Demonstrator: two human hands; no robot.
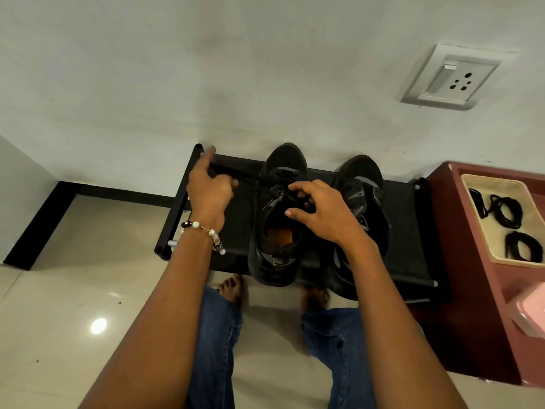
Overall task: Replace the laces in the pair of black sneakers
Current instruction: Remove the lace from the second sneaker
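A low black shoe rack (pixel 236 231) is being used as the work surface; it is standing against a pale wall (pixel 206 69), on a glossy beige tiled floor (pixel 73 320) edged by a black skirting (pixel 35 225). Up the wall to the right of the rack, a white switch-and-socket plate (pixel 451 78) is being shown. Just right of the rack, a dark red cabinet (pixel 472 320) is being occupied by a beige tray (pixel 477 219) holding coiled black laces (pixel 507 212). No readable writing or brand mark is being made out on anything.

Two black sneakers with grey panels are being kept side by side on the rack, toes toward the wall. The left sneaker (pixel 275 231) is lying open, an orange insole being exposed, and a black lace (pixel 236 174) is being drawn out from its upper eyelets toward the rack's left far corner. The right sneaker (pixel 362 202) is being partly covered by a forearm.

The lace is being pinched by the left hand (pixel 211 190), which is wearing a beaded bracelet (pixel 203 231). The right hand (pixel 321 212) is being held curled over the left sneaker's tongue; whether anything is being gripped by it cannot be told.
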